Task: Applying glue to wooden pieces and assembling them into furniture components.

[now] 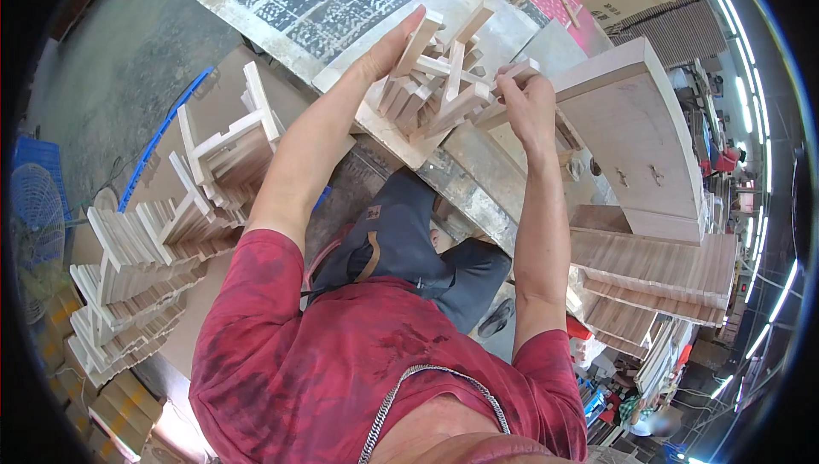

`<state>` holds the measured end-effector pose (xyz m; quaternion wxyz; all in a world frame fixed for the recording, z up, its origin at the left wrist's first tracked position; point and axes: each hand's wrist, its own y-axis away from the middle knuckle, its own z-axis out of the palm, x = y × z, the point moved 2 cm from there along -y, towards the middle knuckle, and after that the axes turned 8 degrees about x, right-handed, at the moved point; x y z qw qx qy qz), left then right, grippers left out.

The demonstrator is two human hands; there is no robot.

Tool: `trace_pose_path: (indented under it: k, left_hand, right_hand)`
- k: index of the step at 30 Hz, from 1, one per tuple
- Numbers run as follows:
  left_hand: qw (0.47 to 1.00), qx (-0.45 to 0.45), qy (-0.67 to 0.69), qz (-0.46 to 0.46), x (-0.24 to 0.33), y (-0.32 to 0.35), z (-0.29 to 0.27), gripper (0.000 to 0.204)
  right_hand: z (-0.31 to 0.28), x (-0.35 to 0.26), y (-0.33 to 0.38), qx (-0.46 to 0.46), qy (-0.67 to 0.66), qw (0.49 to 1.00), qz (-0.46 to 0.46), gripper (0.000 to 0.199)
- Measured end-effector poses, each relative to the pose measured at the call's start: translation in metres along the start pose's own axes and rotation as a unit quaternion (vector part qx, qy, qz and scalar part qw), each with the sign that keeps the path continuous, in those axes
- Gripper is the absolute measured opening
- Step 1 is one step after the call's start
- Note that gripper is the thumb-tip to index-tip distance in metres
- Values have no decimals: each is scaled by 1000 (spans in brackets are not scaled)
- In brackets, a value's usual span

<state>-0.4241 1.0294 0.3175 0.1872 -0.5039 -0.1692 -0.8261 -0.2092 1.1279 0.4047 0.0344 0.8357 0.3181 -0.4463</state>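
Observation:
A cluster of pale wooden slats [455, 72] stands on a board at the workbench's near corner, several joined into small frames. My left hand [392, 48] is at the cluster's left side, its fingers against an upright wooden slat [420, 40] and partly hidden behind it. On the other side, my right hand [529, 106] is closed, pinching a short wooden block [520, 68] between thumb and fingers. Close to that hand, another slat [465, 107] leans out of the cluster toward me.
Stacked wooden frames [183, 217] stand at my left on cardboard. A large curved wooden panel [640, 136] rises at right, above piled boards [657, 263]. A dark-patterned worn board [316, 3] covers the bench's far left. A white fan [38, 200] stands at far left.

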Motion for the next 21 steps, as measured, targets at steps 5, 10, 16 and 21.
trace_pose_path:
  k: [5, 10, 16, 21]
  left_hand:
    - [995, -47, -91, 23, 0, 4, -10, 92]
    - [995, -22, -95, 9, -3, 9, -8, 101]
    - [994, 31, -92, 43, -14, 5, -34, 101]
    - [947, 212, -107, 216, -21, 56, -46, 98]
  right_hand:
    - [2, 4, -12, -77, -92, 990, 73, 30]
    - [5, -1, -1, -21, -32, 999, 13, 31]
    - [5, -2, -16, -67, 46, 996, -20, 34]
    - [-5, -4, -14, -92, 67, 994, 5, 37]
